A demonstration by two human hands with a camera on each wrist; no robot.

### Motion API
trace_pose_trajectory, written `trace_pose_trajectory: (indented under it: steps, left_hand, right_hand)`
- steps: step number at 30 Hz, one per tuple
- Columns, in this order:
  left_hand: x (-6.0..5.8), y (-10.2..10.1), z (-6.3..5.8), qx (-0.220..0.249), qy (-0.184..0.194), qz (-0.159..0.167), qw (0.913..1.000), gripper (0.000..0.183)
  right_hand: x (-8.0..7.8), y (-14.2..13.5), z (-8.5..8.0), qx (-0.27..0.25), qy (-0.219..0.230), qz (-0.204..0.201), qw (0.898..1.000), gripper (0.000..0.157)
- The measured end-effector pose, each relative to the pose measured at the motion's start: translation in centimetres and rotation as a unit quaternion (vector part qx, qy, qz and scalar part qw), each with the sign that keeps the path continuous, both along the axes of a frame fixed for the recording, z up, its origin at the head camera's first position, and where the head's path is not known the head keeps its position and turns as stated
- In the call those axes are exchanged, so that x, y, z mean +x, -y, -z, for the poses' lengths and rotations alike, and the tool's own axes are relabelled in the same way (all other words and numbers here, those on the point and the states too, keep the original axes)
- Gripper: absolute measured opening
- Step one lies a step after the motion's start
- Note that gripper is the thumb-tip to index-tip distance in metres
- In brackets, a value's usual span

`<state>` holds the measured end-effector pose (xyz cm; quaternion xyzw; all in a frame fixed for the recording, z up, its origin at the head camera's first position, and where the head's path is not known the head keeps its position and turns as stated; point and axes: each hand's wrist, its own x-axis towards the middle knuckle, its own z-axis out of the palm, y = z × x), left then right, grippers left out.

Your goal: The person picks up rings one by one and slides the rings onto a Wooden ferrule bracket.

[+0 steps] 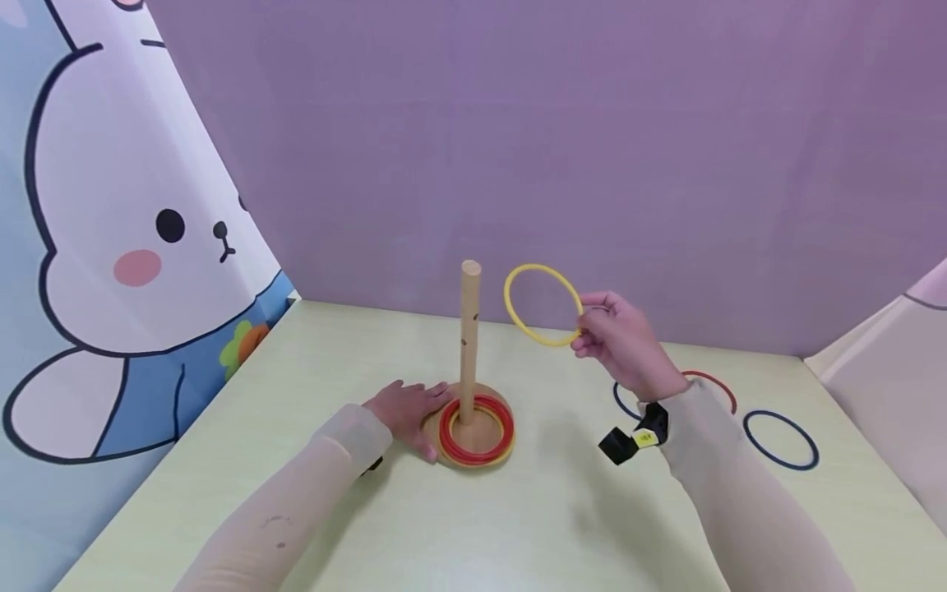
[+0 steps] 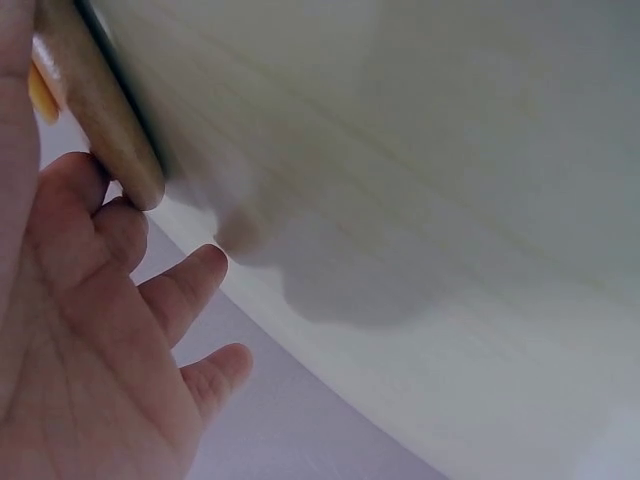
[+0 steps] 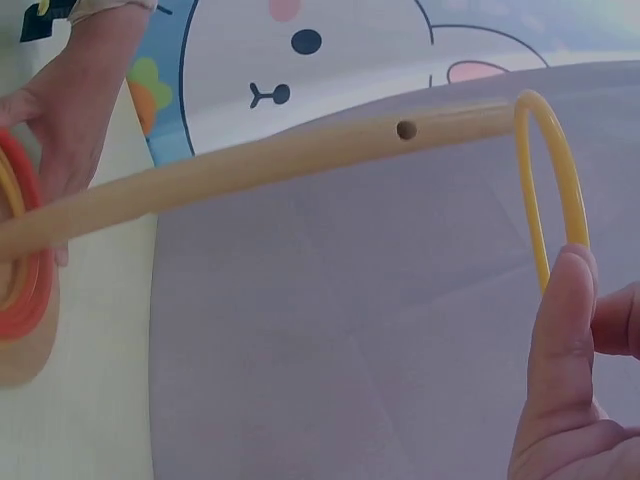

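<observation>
A wooden ring toss stand has an upright peg (image 1: 469,337) on a round base (image 1: 505,396). Red rings (image 1: 507,436) lie around the peg's foot, with yellow showing beneath them. At the base's left edge, my left hand (image 1: 405,411) grips the rim between thumb and fingers; the left wrist view shows fingertips (image 2: 125,225) bent against it, the other fingers free. My right hand (image 1: 617,341) pinches a yellow ring (image 1: 543,339) by its right side. That ring is held tilted in the air, right of the peg top and not around it.
On the table's right lie a dark blue ring (image 1: 782,465), a red ring (image 1: 721,384) and another dark blue ring (image 1: 621,401), the last two partly hidden by my right arm. A purple cloth (image 1: 518,148) hangs behind the table; a cartoon-printed cloth (image 1: 96,205) stands at left.
</observation>
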<state>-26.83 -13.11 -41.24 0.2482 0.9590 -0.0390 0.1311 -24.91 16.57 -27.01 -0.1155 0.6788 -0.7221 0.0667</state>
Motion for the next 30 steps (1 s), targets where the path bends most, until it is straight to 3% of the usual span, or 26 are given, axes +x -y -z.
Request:
trace_pose_trajectory:
  steps: [9, 21, 30]
  left_hand:
    - [0.0, 0.2, 0.3, 0.0, -0.002, 0.005, 1.0, 0.101]
    - [0.5, 0.0, -0.8, -0.012, 0.0, 0.009, 0.9999, 0.1]
    - [0.9, -0.2, -1.0, -0.014, 0.009, -0.006, 0.9998, 0.1]
  right_hand:
    - [0.5, 1.6, -1.2, -0.021, -0.014, 0.0, 1.0, 0.02]
    - [0.4, 3.9, -3.5, 0.048, -0.024, 0.003, 0.999, 0.027]
    - [0.0, 5.1, -4.8, 0.1, -0.027, -0.018, 0.994, 0.032]
